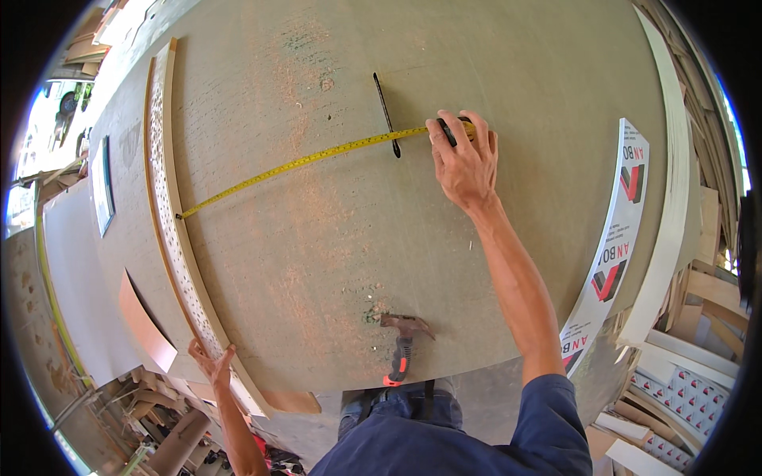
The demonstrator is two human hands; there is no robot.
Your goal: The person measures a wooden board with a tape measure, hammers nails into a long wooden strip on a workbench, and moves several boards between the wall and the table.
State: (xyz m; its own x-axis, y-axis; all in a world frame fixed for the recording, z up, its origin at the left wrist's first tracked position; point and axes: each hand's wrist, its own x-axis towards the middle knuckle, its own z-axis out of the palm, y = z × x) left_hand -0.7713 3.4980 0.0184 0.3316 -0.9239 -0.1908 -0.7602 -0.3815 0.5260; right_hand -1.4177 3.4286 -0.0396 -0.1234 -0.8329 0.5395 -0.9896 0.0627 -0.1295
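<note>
Dark blue shirt [429, 448] fills the bottom of the head view, right up close, and beyond it we have a measurement in full swing! Right hand [467, 163] clamped around the tape measure case [448, 133], out past the middle of the dusty tabletop [540, 79]. Yellow blade [305, 159] drawn out in one long line, its end at the inner edge of the speckled strip [162, 135] over on the left. Left hand [213, 363] down at the near end of that strip, thumb and fingers closed across its width.

So the span is laid out, I'd judge; the blade isn't wound back in, and whether any mark has been made is too small to tell.

Now the obstacles: a thin dark tool [384, 111] lies right where the blade runs, which crosses over its lower part. The hammer [403, 347] sits by the near edge, well apart from the blade and in nobody's way. Out right, a white printed strip [623, 214] and a longer white strip [675, 159] line the side; out left, beyond the speckled strip, a reddish-brown panel [143, 317] and a small framed panel [103, 186].
</note>
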